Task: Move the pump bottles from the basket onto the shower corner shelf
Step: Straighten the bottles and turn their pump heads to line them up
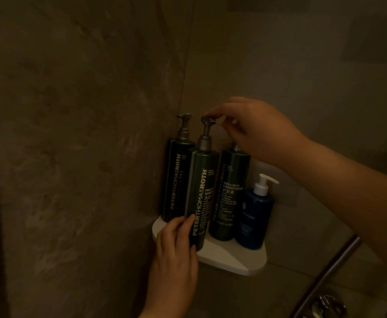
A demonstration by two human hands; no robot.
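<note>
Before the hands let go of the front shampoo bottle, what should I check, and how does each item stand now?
1. Shampoo bottle base fully on the shelf: cannot tell, the left hand hides part of it.
2. Shampoo bottle upright: ok.
3. Left hand grips its lower body: ok.
4. Right hand pinches its pump head: ok.
5. Conditioner bottle, blue bottle and rear bottle standing on the shelf: ok.
6. Basket emptied: cannot tell, not in view.
</note>
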